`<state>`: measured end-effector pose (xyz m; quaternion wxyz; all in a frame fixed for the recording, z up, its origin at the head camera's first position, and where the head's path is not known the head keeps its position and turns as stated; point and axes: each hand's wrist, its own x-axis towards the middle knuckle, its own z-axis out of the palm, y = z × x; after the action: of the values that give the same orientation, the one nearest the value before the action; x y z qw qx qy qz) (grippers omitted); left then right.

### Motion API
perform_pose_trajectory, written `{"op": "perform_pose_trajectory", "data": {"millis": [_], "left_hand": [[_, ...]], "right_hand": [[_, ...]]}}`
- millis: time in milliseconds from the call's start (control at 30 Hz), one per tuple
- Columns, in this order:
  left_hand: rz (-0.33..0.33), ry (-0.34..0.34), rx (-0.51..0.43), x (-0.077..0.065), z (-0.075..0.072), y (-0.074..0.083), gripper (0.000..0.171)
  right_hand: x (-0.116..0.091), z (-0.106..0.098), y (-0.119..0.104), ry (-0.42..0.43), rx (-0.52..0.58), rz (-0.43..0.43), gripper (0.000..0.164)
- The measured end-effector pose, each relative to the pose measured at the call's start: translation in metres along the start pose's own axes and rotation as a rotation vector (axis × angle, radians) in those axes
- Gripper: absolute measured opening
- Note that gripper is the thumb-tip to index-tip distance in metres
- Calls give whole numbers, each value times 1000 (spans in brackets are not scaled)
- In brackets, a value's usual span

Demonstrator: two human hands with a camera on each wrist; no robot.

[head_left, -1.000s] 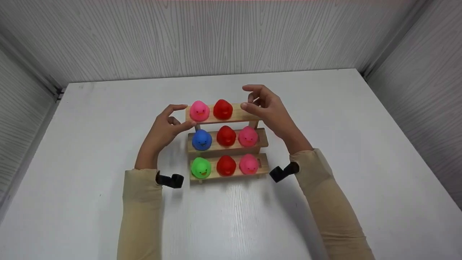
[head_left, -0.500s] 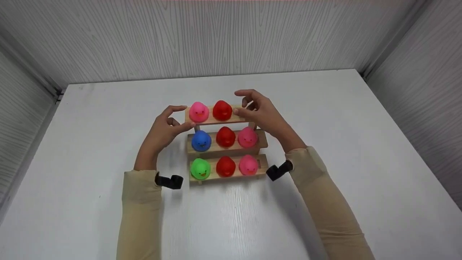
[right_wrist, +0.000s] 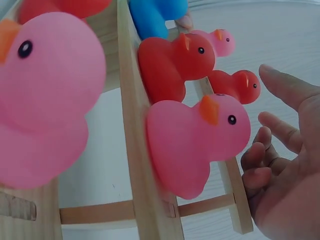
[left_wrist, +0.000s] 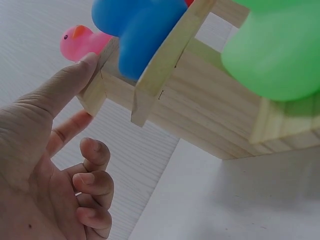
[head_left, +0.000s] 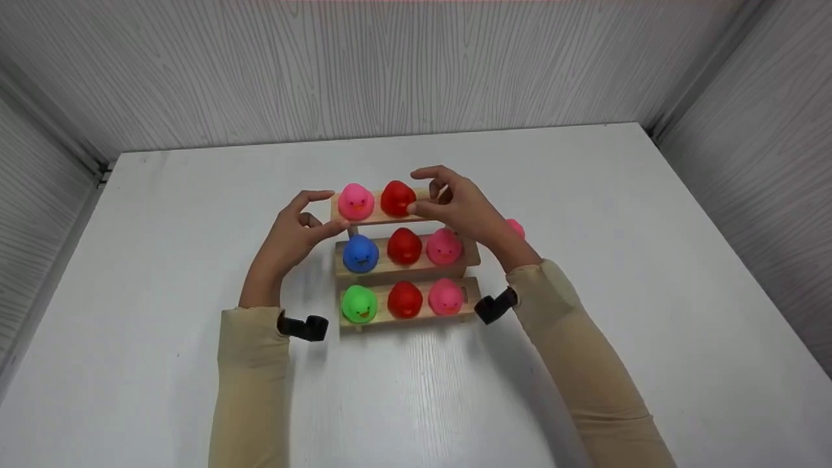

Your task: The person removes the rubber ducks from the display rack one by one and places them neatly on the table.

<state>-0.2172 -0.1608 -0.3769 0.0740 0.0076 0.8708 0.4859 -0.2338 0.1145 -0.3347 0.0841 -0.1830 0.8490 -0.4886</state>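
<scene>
A wooden three-tier stand holds rubber ducks. On its top tier sit a pink duck and a red duck. My left hand pinches the left end of that tier between thumb and forefinger, as the left wrist view confirms. My right hand hovers over the tier's right part, thumb tip right at the red duck and forefinger extended behind it. In the right wrist view, thumb and fingers are spread beside the red duck, not closed round it; the other fingers curl loosely.
The middle tier carries a blue duck, a red duck and a pink duck. Below are a green duck, a red duck and a pink duck. Another pink object peeks out behind my right wrist.
My right hand has moved left and slightly toward me, from the tier's right end to the red duck. The pink object now shows beyond my right wrist. My left hand keeps its pinch.
</scene>
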Motion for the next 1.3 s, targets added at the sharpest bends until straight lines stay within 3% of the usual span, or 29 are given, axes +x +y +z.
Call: {"op": "perform_pose_trajectory", "data": {"millis": [767, 1133, 1300], "left_hand": [[4, -5, 10, 2, 0, -2, 74], [-8, -15, -1, 2, -1, 0, 76], [-16, -15, -4, 2, 0, 0, 75]], "right_hand": [[5, 10, -8, 5, -203, 76, 52], [7, 14, -13, 42, -249, 124, 46], [6, 12, -9, 64, -197, 100, 44]]}}
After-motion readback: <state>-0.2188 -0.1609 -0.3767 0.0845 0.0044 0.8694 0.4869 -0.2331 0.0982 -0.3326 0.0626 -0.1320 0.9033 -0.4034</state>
